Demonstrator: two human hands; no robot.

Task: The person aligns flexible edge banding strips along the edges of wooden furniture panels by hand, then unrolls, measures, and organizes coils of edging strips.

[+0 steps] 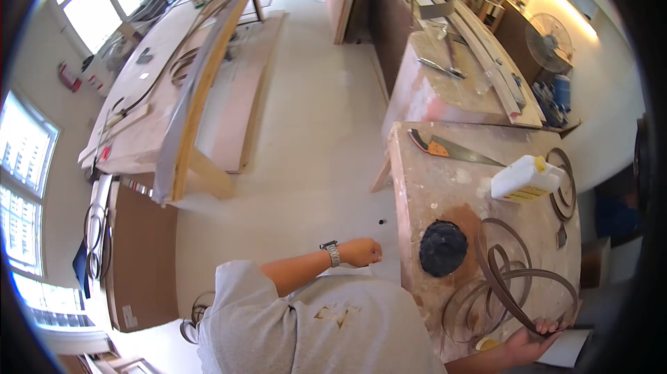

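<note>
My right hand (531,343) is at the near right corner of the worktable, with its fingers closed on a long brown edge-banding strip (501,284). The strip loops loosely over the tabletop, partly coiled. My left hand (361,252), with a metal watch on the wrist, is held in a loose fist in front of my body, apart from the table. I see nothing in it. A round black lump (443,248) lies on a brown stain on the worktable, left of the strip.
On the worktable (417,197) lie a handsaw (455,150) and a white jug with a yellow cap (526,179). Another coil of banding (563,186) sits at its right edge. Behind is a second bench with tools (445,68). A long workbench (132,120) stands at left.
</note>
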